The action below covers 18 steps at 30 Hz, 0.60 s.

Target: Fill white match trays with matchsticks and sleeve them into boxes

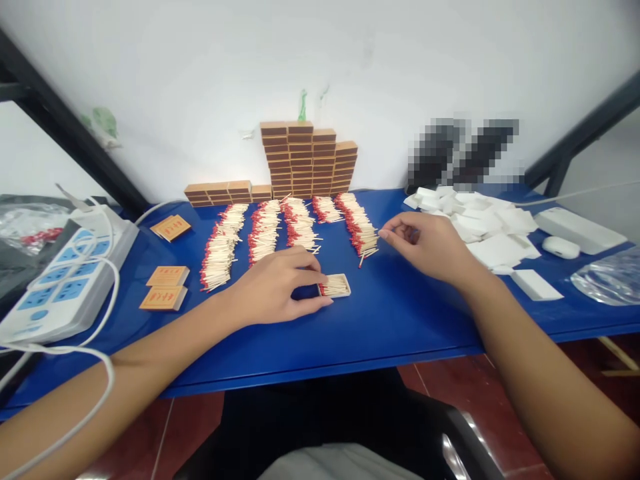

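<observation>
My left hand [280, 287] rests on the table with thumb and fingers closed around the left end of a small white matchbox tray [349, 292]. Red-headed matches [334, 285] lie inside the tray, and its left end is hidden by my fingers. Farther right, my right hand [425, 243] hovers beside the rightmost row of loose matches [359, 223], thumb and forefinger pinched together. Whether a match is between those fingertips is too small to tell. More rows of matches [223, 247] stretch to the left, partly behind my left hand.
Stacked matchboxes [310, 160] stand against the wall. Several orange matchboxes [164, 298] lie at left near a power strip [65, 273] with a looping white cable. White empty trays [490, 223] pile up at right, near a white earbud case [561, 247]. The blue table's [320, 353] front edge is close.
</observation>
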{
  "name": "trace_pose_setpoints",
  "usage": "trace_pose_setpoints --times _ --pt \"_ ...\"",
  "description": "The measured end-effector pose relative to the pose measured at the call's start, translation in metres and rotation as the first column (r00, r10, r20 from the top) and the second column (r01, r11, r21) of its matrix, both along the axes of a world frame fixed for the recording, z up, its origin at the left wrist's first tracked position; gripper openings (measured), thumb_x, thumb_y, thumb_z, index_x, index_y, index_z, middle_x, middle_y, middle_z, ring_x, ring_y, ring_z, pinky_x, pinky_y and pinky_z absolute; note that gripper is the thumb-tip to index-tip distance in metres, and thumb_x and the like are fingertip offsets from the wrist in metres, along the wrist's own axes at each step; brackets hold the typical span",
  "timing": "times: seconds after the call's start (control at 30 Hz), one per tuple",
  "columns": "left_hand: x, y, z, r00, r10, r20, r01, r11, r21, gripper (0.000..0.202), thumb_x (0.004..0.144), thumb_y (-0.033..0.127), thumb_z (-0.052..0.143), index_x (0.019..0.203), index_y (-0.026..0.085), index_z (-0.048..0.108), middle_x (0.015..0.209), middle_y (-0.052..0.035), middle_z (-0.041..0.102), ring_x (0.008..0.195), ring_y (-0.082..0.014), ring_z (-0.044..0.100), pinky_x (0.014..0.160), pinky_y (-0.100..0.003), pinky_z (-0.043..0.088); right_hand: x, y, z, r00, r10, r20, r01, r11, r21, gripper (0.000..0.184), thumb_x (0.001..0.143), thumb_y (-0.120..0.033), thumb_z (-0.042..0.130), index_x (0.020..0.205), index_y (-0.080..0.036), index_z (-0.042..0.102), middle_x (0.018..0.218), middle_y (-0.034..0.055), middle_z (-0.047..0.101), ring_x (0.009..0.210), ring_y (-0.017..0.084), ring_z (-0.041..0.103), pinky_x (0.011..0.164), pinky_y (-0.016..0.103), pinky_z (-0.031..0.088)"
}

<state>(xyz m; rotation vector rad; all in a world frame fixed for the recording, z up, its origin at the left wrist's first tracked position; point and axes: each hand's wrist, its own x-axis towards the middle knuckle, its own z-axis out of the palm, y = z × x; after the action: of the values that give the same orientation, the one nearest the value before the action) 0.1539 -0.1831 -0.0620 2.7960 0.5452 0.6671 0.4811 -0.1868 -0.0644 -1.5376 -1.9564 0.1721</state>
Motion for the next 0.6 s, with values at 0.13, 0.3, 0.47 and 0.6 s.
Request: trace_pose_setpoints --times 0.13,0.3,0.47,0.6 --pt "0.001 -0.001 0.001 0.999 0.004 0.044 -0.004 1.0 -0.001 0.023 0.1 0.037 0.071 0.112 0.018 0.078 0.108 -0.009 0.076 0.1 -0.0233 0.07 0.09 -0.038 0.058 0.0 0.0 0.001 1.0 -0.005 -0.011 0.005 1.0 0.018 0.02 0.097 -0.041 0.065 0.087 -0.025 0.072 0.067 0.0008 0.063 0.06 0.018 0.054 0.062 0.035 0.045" --pt "0.002 -0.001 0.002 0.997 0.01 0.082 -0.006 0.999 -0.042 0.016 0.101 0.034 0.07 0.1 0.019 0.076 0.103 -0.008 0.076 0.097 -0.0214 0.07 0.088 -0.036 0.057 -0.018 -0.004 -0.004 0.994 0.1 -0.031 -0.098 0.994 0.055 0.021 0.1 -0.039 0.063 0.09 -0.024 0.071 0.072 0.0017 0.064 0.061 0.018 0.054 0.061 0.034 0.044" --pt "0.003 -0.001 0.002 0.993 0.005 0.115 0.002 0.998 -0.065 0.016 0.099 0.036 0.073 0.097 0.02 0.076 0.1 -0.0073 0.076 0.094 -0.0203 0.071 0.089 -0.036 0.058 -0.037 -0.009 -0.006 0.964 0.259 -0.054 -0.255 0.965 0.066 0.024 0.104 -0.04 0.059 0.09 -0.025 0.071 0.072 0.0007 0.062 0.062 0.017 0.053 0.062 0.034 0.045" --pt "0.003 -0.001 0.001 0.988 0.046 0.149 -0.039 0.998 -0.05 0.03 0.094 0.044 0.079 0.112 0.02 0.075 0.103 -0.008 0.077 0.095 -0.0222 0.071 0.088 -0.038 0.058 -0.046 -0.017 -0.002 0.942 0.309 -0.131 -0.3 0.95 0.084 0.02 0.101 -0.04 0.065 0.09 -0.025 0.07 0.074 0.0003 0.061 0.065 0.017 0.055 0.063 0.034 0.046"
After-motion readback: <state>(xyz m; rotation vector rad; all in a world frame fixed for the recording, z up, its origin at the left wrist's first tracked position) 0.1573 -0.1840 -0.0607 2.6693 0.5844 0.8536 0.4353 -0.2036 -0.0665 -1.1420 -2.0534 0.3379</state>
